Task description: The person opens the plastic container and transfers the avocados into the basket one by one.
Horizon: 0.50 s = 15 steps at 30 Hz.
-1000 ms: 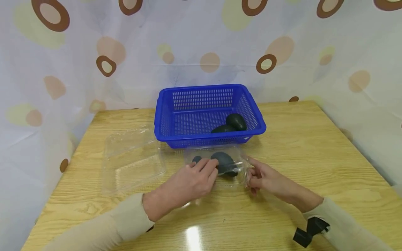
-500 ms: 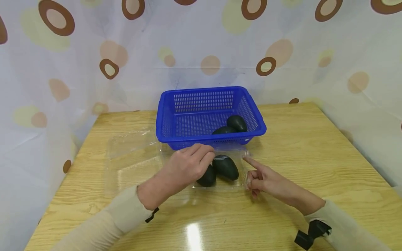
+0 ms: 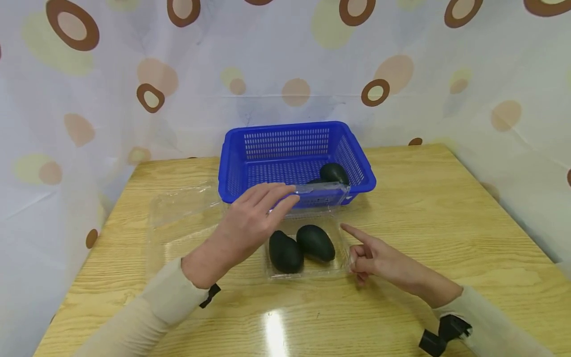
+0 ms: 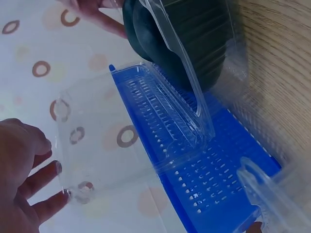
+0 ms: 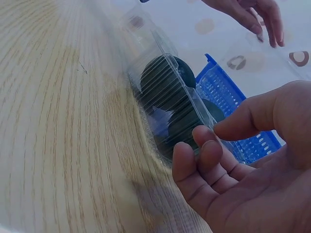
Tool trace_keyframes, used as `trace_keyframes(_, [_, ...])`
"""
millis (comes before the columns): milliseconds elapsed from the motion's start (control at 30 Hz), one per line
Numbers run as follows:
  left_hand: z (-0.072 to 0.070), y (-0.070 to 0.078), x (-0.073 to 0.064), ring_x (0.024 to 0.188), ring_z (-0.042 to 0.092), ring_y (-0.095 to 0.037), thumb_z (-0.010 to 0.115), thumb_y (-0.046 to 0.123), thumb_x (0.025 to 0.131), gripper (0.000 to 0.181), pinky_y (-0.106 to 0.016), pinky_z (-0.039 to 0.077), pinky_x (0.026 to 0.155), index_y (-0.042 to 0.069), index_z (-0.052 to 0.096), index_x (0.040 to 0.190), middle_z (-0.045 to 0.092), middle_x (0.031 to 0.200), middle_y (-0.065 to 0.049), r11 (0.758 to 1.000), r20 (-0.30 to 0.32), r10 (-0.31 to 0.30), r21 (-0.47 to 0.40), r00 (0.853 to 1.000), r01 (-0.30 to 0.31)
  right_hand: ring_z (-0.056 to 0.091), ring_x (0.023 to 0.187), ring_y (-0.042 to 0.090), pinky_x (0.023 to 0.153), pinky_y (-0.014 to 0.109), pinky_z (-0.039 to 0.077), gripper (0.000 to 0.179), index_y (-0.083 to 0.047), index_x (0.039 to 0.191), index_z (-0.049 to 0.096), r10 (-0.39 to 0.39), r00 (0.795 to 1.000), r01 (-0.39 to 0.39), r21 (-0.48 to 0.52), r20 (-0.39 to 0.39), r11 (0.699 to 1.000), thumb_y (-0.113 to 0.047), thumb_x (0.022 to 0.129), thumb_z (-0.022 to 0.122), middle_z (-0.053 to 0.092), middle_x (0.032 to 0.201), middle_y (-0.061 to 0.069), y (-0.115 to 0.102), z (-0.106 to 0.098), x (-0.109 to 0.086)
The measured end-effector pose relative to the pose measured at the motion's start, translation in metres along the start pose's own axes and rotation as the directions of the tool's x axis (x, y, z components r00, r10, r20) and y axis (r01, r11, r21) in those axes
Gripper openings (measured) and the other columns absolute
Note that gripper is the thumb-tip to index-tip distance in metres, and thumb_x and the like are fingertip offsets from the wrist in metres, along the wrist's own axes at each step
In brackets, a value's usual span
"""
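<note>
Two dark green avocados (image 3: pixel 285 254) lie side by side in a clear plastic clamshell container (image 3: pixel 308 274), its lid (image 3: pixel 323 196) raised at the far side. Against the lid's upper left edge rest the straight fingertips of my left hand (image 3: pixel 243 223); in the left wrist view, fingers (image 4: pixel 41 179) touch that edge. My right hand (image 3: pixel 379 258) holds the container's right rim between thumb and curled fingers, index finger extended along the side. In the right wrist view, fingers (image 5: pixel 194 170) partly cover the container's near end.
Behind the container stands a blue perforated basket (image 3: pixel 232 163) with avocados (image 3: pixel 334 173) in its right part. To the left, another clear plastic container (image 3: pixel 187 233) lies opened on the wooden table (image 3: pixel 424 198). A patterned cloth (image 3: pixel 267 59) hangs behind the table.
The clamshell's lid has swung up and away, uncovering the avocados. My left hand has moved up and left with it, its fingers straightening. The right hand stays at the container's right side.
</note>
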<state>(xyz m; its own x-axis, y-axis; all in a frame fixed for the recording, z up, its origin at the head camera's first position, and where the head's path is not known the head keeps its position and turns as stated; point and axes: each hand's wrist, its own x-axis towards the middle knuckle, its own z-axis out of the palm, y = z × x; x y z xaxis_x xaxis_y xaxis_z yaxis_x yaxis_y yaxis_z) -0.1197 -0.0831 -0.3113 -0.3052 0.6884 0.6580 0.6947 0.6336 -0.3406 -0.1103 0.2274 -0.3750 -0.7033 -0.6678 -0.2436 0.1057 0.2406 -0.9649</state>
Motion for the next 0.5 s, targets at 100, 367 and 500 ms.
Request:
trace_keyframes(100, [-0.001, -0.001, -0.004, 0.123, 0.060, -0.026, 0.067, -0.004, 0.090, 0.035, -0.039, 0.049, 0.108, 0.005, 0.064, 0.123, 0.064, 0.130, -0.011, 1.000, -0.006, 0.024, -0.004, 1.000, -0.024, 0.055, 0.066, 0.012, 0.064, 0.033, 0.057, 0.083, -0.006, 0.159, -0.005, 0.002, 1.000, -0.002, 0.004, 0.003, 1.000, 0.000, 0.098, 0.051, 0.054, 0.084, 0.005, 0.000, 0.000, 0.000])
trace_keyframes(367, [0.002, 0.002, -0.018, 0.107, 0.066, -0.023, 0.069, 0.004, 0.080, 0.034, -0.032, 0.057, 0.093, 0.004, 0.067, 0.114, 0.069, 0.115, -0.010, 0.994, -0.016, 0.072, -0.085, 0.997, -0.073, 0.055, 0.067, 0.012, 0.065, 0.032, 0.057, 0.082, -0.006, 0.159, -0.004, 0.001, 1.000, -0.001, 0.005, 0.007, 1.000, 0.000, 0.098, 0.050, 0.056, 0.085, 0.005, 0.000, 0.001, 0.000])
trace_keyframes(500, [0.004, 0.006, -0.027, 0.104, 0.067, -0.023, 0.069, 0.010, 0.085, 0.031, -0.030, 0.058, 0.090, 0.003, 0.067, 0.114, 0.069, 0.113, -0.009, 0.987, 0.073, 0.020, -0.158, 0.997, -0.008, 0.055, 0.067, 0.013, 0.066, 0.034, 0.057, 0.082, -0.006, 0.159, -0.003, 0.015, 1.000, -0.015, -0.016, 0.012, 1.000, -0.002, 0.098, 0.052, 0.055, 0.083, 0.005, -0.002, 0.003, 0.000])
